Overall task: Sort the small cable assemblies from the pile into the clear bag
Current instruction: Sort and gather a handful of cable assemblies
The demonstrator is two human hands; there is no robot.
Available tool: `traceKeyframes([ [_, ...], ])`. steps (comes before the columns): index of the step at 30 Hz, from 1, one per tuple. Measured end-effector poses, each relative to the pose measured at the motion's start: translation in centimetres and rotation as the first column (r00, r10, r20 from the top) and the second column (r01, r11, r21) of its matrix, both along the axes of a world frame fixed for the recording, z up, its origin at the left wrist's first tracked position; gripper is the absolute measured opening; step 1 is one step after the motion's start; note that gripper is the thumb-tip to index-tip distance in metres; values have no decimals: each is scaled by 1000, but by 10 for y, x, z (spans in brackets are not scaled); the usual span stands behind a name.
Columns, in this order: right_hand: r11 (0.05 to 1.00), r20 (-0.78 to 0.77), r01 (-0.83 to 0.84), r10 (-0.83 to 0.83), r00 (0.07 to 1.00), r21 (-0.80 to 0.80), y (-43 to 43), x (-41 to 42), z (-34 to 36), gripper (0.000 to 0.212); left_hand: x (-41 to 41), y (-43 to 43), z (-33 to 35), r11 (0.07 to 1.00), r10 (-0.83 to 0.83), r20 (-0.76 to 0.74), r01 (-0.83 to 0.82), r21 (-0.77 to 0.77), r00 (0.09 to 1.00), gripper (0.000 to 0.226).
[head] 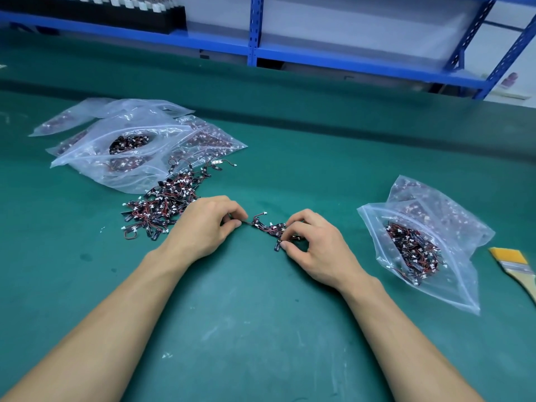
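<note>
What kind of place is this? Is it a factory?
Probably yes: it looks like a workbench in an electronics factory or workshop. The clues are the long green work mat, the pile of tiny cable assemblies beside clear bags full of the same parts, and the blue metal storage racks behind.

Bright even light, soft shadows; edges warped, perhaps blurred

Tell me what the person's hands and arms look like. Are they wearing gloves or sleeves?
No gloves on the left hand or the right hand. No rings, watch or wristband show. The left forearm and right forearm are bare too: no sleeves reach into the picture.
</note>
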State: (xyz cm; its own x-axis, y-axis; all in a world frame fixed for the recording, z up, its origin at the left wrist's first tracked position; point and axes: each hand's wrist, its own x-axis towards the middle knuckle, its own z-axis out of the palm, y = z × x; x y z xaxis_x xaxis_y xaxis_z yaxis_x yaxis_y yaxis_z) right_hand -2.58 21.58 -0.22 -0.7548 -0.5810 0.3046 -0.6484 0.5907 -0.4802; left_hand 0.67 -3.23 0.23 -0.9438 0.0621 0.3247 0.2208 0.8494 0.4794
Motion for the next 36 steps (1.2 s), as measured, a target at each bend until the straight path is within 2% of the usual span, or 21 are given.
traceKeyframes([
  [9,998,25,59,-59,998,-9,9,-4,4,9,-1,-6,1,987,158,12,-158,19,987,13],
  [15,997,30,65,-64,998,-49,12,-4,3,14,2,4,2,999,10,1,-10,34,1000,12],
  [18,993,55,66,-61,997,-101,13,-5,2,17,1,4,2,999,14,-11,-14,36,1000,11],
  [22,968,58,94,-83,995,-231,13,-6,2,19,0,-1,1,995,90,-32,-89,33,995,11],
  [25,931,26,137,-136,990,-337,13,-6,3,20,-2,-6,0,977,212,-48,-211,27,976,13],
  [29,905,-8,197,-216,976,-378,13,-7,4,19,-4,-12,0,941,339,-59,-338,31,939,13],
  [32,914,-14,217,-236,972,-343,14,-8,4,19,-4,-13,0,932,364,-48,-363,25,930,13],
  [36,969,0,204,-206,978,-140,13,-8,0,16,-3,-10,0,957,283,-85,-287,-41,955,22],
])
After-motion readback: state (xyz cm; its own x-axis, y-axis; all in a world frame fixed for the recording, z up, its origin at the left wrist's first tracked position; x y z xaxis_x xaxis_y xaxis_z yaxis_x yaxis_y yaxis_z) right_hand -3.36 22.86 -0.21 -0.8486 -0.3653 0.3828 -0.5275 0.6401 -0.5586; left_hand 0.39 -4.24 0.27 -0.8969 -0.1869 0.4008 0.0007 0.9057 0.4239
